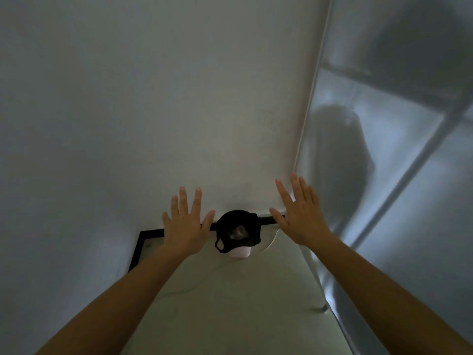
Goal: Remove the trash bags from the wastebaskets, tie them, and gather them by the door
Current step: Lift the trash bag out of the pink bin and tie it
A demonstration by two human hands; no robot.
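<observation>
One black trash bag [236,226] lines a pink wastebasket [240,252] on the floor at the far wall.
My left hand [185,226] and right hand [299,216] reach out on either side, fingers spread, grasping nothing. Yanking one edge could tip the light basket and spill it. Dim light hides the contents, and the frosted panel [384,149] on the right shows only shadows.

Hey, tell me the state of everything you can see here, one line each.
Left hand: open, fingers spread, holding nothing.
Right hand: open, fingers spread, holding nothing.
Wastebasket: pink, upright on the floor against the wall, lined.
Trash bag: black, untied, mouth open, not yet pulled out.
</observation>
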